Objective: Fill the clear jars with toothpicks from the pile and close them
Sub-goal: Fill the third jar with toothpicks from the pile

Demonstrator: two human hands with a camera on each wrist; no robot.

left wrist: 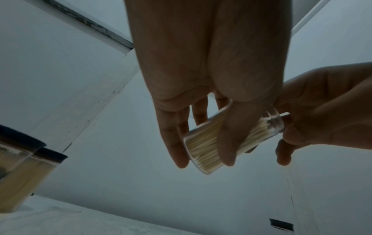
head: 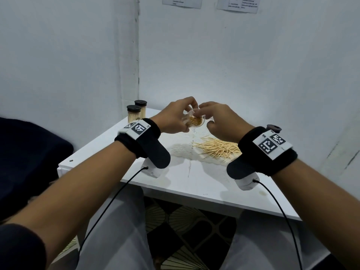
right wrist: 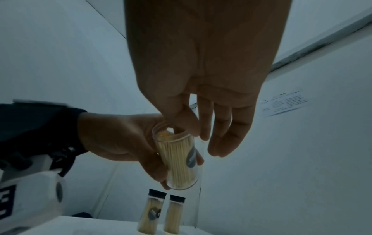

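My left hand [head: 188, 117] grips a clear jar [head: 195, 120] packed with toothpicks and holds it tilted above the white table [head: 194, 182], its open mouth towards me. In the left wrist view, thumb and fingers wrap the jar [left wrist: 201, 146]. My right hand [head: 200, 114] is at the jar's mouth, and in the right wrist view its thumb tip [right wrist: 177, 130] dips onto the toothpick ends in the jar [right wrist: 179, 162] while the other fingers hang relaxed. A loose toothpick pile [head: 218, 148] lies on the table under my right wrist.
Two filled jars with black lids [head: 134, 114] stand at the table's back left corner by the wall. A loose black lid [head: 273, 129] lies just beyond my right wristband. A dark chair sits on the left. Walls close in behind and on the right.
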